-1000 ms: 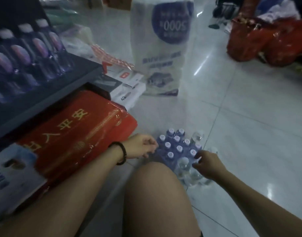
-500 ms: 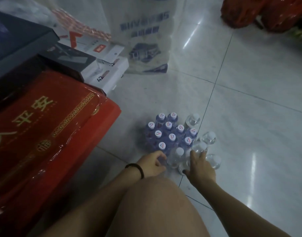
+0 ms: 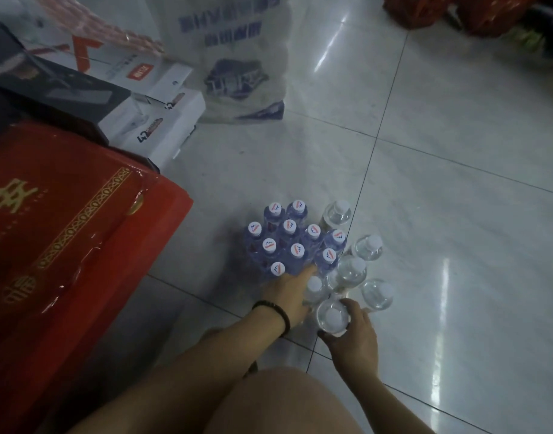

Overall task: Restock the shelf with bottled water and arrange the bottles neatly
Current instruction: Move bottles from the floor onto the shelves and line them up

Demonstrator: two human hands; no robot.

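Observation:
Several blue-tinted water bottles (image 3: 289,242) with white logo caps stand packed together on the tiled floor. Clear bottles (image 3: 350,272) with plain white caps stand loose to their right. My left hand (image 3: 289,292), a dark band on its wrist, reaches in among the near bottles, fingers against a blue bottle and beside a clear one (image 3: 313,289); whether it grips any is hidden. My right hand (image 3: 352,335) grips a clear bottle (image 3: 332,315) round its body, nearest to me. The shelf is out of view.
A big red gift box (image 3: 65,233) lies at the left, with white and dark boxes (image 3: 156,120) stacked behind it. A tall printed white sack (image 3: 237,54) stands farther back. Red bags (image 3: 450,10) sit at the top right. My knee fills the bottom middle.
The view dropped from the shelf to the floor. My left hand slid right, in between the bottles. My right hand closed round a clear bottle at the near edge.

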